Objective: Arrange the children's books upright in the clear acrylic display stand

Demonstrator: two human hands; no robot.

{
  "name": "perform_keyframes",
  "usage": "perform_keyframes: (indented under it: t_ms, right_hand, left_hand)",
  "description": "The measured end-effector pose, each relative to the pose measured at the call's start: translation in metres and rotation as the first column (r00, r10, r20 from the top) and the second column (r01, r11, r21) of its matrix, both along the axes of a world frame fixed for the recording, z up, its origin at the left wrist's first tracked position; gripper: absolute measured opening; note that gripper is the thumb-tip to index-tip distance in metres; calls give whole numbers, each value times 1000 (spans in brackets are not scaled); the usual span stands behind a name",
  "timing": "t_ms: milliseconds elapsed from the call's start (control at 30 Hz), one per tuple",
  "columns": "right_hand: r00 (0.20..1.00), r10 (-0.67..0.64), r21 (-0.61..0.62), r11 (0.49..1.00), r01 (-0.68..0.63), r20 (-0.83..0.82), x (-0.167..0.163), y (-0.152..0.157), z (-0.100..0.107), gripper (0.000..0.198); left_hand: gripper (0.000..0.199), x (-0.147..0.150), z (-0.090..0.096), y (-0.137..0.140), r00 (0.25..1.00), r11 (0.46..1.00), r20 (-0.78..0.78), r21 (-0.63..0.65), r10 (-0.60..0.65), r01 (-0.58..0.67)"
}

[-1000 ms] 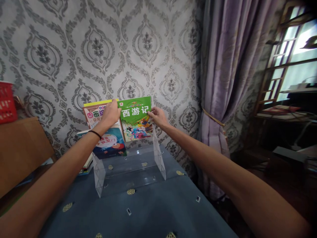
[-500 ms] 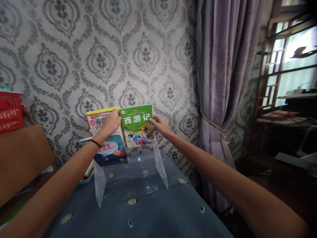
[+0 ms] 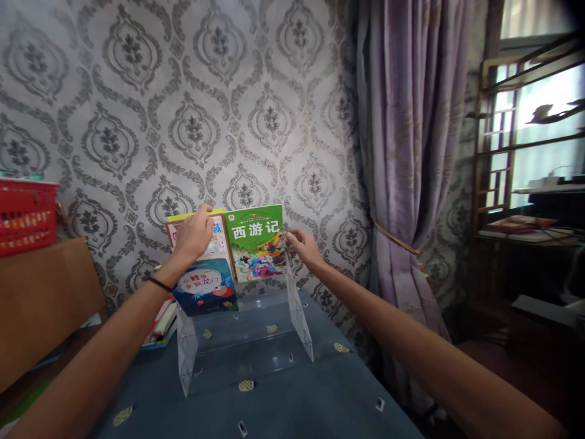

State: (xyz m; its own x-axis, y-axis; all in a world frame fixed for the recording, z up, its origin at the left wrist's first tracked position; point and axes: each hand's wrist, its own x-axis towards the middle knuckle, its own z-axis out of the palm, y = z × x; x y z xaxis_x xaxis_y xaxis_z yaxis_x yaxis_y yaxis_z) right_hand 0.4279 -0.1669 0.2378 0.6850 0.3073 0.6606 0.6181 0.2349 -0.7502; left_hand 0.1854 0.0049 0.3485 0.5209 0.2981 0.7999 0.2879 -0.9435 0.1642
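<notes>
Head view: green book (image 3: 255, 244) upright at the upper right of the clear rack (image 3: 300, 322), front cover facing forward, long axis near vertical. Position directly left of the right fingers (image 3: 293, 236), with book edge and fingertips touching or nearly so; also to the right of the left fingers (image 3: 205, 218), with a strip of another cover between. Right hand (image 3: 304, 246) therefore nearer, at the middle to upper part of the right edge. Cover: bright green, bold white characters across the upper part, many-coloured figures below, small red mark near the top left corner; thin, flat, straight-edged.

Right fingers: thumb and forefinger drawn together where book edge and rack side meet; grip on one or the other, impossible to tell. Left fingers: bent at the top edge of the brown book (image 3: 219, 245), just left of the green book; firm grasp or light touch, likewise impossible to tell. Left hand (image 3: 194, 236) across much of the brown cover.

Behind, yellow book (image 3: 177, 217), visible only as a strip along the top. In front and lower, blue book (image 3: 205, 292), with pale oval and orange-red fish. Beneath the rack, desk (image 3: 292, 405), blue-grey with yellow motifs. Farther left, book pile (image 3: 163, 323), then red basket (image 3: 28, 213) above brown box (image 3: 50, 299). At the back, patterned wall (image 3: 269, 122); far right, purple curtain (image 3: 406, 152).
</notes>
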Motion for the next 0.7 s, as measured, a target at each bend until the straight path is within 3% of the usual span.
perform_keyframes:
  t_ms: [167, 300, 400, 567, 700]
  right_hand:
    - [997, -62, 47, 997, 60, 40, -34, -13, -19, 29]
    - [983, 97, -63, 994, -88, 153, -81, -12, -48, 25]
    - [965, 233, -144, 966, -215, 121, -112, -2, -72, 24]
    - [947, 319, -179, 935, -307, 40, -135, 22, -101, 30]
    - [952, 305, -133, 945, -300, 18, -142, 49, -109, 47]
  left_hand:
    - [29, -50, -16, 0, 992, 994, 87, 63, 87, -93]
    - [31, -77, -44, 12, 989, 986, 134, 146, 55, -75]
    - [33, -88, -68, 23, 985, 984, 165, 157, 53, -79]
    - [43, -93, -105, 42, 965, 996, 255, 50, 58, -73]
    - [52, -90, -124, 60, 952, 987, 303, -158, 51, -3]
